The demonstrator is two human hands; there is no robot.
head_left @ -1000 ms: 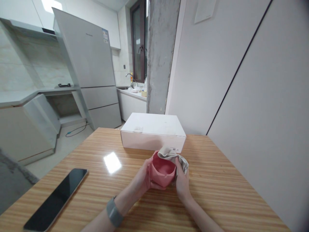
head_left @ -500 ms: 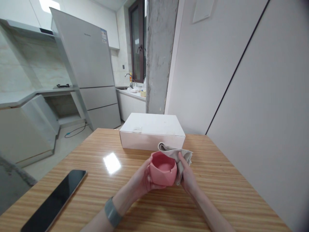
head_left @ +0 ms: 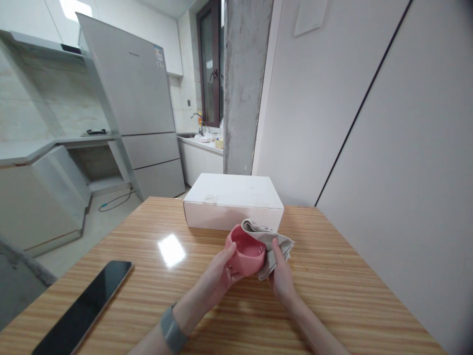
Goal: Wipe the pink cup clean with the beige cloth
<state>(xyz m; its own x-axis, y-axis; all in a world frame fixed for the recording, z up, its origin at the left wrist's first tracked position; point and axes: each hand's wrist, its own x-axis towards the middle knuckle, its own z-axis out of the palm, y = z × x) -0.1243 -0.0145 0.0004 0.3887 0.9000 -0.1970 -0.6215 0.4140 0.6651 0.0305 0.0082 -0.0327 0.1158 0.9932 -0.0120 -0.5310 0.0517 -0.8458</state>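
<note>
Two bare hands work close together over the tabletop without touching each other, the bowl and cloth between them. The left hand point(head_left: 218, 278) is clamped on a faceted pink bowl point(head_left: 244, 264), thumb at the near left side of the rim and fingers curled beneath; the bowl is tilted, with its hollow visible. The right hand point(head_left: 283, 278) grips a folded grey-beige cloth point(head_left: 284, 245), thumb on top, and the cloth lies against the bowl's right side and across part of its rim. A wide grey band point(head_left: 172, 329) circles the left wrist

Just beyond the bowl, a closed white cardboard box point(head_left: 232, 191) sits on the striped wood-grain table point(head_left: 343, 296), a strip of clear tape near its front edge. Well to the left lies a dark-screened smartphone point(head_left: 86, 308)

Farther off stand a silver three-door refrigerator point(head_left: 129, 88), a rough concrete pillar point(head_left: 244, 88) and, between them, a counter with a curved faucet point(head_left: 196, 115), below a brown-framed window point(head_left: 209, 64)
</note>
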